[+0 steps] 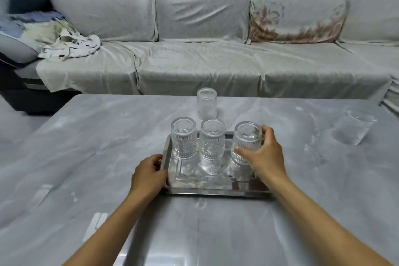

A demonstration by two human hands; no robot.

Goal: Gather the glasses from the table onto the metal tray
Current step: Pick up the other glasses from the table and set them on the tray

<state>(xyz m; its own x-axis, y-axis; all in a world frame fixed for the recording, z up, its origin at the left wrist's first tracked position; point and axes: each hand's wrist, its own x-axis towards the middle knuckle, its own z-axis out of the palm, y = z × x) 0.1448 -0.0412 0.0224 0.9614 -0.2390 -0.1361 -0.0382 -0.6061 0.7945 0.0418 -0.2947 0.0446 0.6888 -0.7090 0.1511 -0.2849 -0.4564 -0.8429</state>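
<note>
A shiny metal tray [216, 190] lies on the grey marble table [86, 147] in front of me. Two ribbed glasses stand upside down on it, the left glass [184, 137] and the middle glass [212, 139]. My right hand [264, 153] is wrapped around a third upside-down ribbed glass [246, 136] at the tray's right end. My left hand [149, 174] grips the tray's left rim. Behind the tray, another glass [206, 102] stands upside down on the table. A further clear glass [354, 129] stands on the table far to the right.
A long grey sofa [205, 60] runs along the table's far edge, with a floral cushion [295, 15] on the right and crumpled cloth [71, 46] on the left. The table's left edge drops off to the floor.
</note>
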